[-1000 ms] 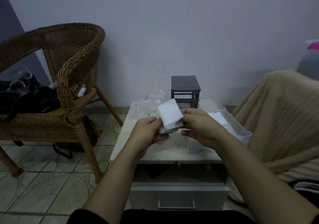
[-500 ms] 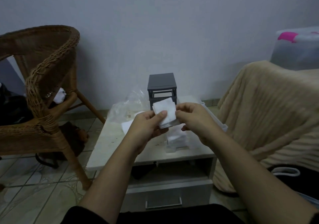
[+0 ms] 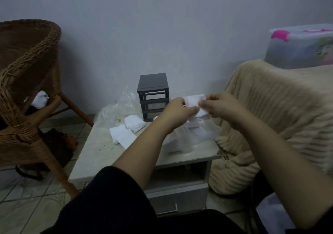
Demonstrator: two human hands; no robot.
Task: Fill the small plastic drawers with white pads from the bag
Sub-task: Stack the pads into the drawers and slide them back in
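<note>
A pale tabletop point(image 3: 100, 154) stands against a plain grey wall, between a wicker chair point(image 3: 27, 68) and a seat draped in a beige blanket point(image 3: 270, 111). At its back edge a small dark drawer unit point(image 3: 153, 86) shows an open frame in its top slot, with two lower drawers pushed in. Just left of it lies a crumpled clear bag point(image 3: 119, 107), with loose white pads point(image 3: 124, 134) spread on the tabletop in front. A clear drawer point(image 3: 177, 146) sits below the hands. White shows inside it, but blur hides how full it is. A lidded clear storage box point(image 3: 302, 48) with a pink latch rests on the blanket. The floor is tiled. Both forearms reach forward. The left hand point(image 3: 177, 110) and right hand point(image 3: 222, 107) meet beside the unit, each grip pinched on one side of a small stack of pads point(image 3: 193, 100) held in the air above the clear drawer.
</note>
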